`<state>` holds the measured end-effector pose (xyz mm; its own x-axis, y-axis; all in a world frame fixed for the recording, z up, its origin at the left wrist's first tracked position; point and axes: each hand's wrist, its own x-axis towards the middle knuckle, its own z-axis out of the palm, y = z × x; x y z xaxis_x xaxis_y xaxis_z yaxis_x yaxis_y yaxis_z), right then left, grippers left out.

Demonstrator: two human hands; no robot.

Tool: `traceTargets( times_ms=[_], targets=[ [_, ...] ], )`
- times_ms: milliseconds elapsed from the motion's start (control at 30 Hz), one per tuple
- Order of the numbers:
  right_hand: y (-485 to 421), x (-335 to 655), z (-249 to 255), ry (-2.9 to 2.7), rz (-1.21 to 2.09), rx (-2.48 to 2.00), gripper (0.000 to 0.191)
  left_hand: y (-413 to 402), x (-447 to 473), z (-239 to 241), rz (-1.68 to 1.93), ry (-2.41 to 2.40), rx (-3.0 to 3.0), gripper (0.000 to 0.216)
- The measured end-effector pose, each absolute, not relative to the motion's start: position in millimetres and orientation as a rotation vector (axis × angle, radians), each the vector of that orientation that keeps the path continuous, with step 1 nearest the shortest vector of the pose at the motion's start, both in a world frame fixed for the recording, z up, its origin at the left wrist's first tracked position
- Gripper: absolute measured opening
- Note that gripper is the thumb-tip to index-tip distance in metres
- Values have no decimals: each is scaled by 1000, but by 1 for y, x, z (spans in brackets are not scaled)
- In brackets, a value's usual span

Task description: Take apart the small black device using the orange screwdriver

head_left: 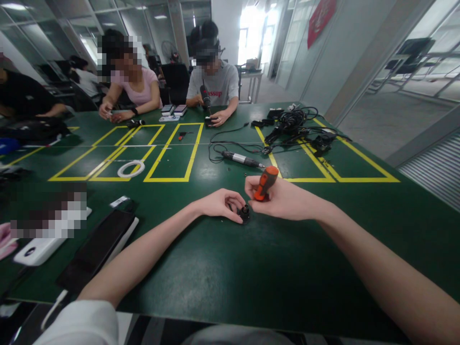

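My right hand (278, 197) is closed around a screwdriver (268, 182) with an orange and dark grey handle, tilted with its butt end up. The screwdriver's shaft and tip are hidden by the hand. Just to the left, my left hand (224, 203) grips a small black part (245, 214) between thumb and fingers, against the green tabletop. A short cylinder sticks up from that part, close to the fingers of my right hand. Whether the screwdriver touches it, I cannot tell.
Beyond my hands lies a corded electric screwdriver (240, 159). Tangled black cables (291, 124) are at the back right. A white tape ring (131, 168) and a black phone-like slab (98, 242) lie to the left. Across the table (201, 268), co-workers sit; one person holds a power driver (205, 97).
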<state>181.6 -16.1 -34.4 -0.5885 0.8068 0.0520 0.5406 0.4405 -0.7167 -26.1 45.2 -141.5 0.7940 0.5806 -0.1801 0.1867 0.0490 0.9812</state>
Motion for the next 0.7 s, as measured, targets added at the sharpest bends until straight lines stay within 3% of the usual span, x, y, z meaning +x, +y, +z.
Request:
traceTargets(
  times_ms=[700],
  targets=[
    [-14, 182, -32, -2268, 968, -1102, 8, 46, -26, -143, 323, 641, 1496, 57]
  ],
)
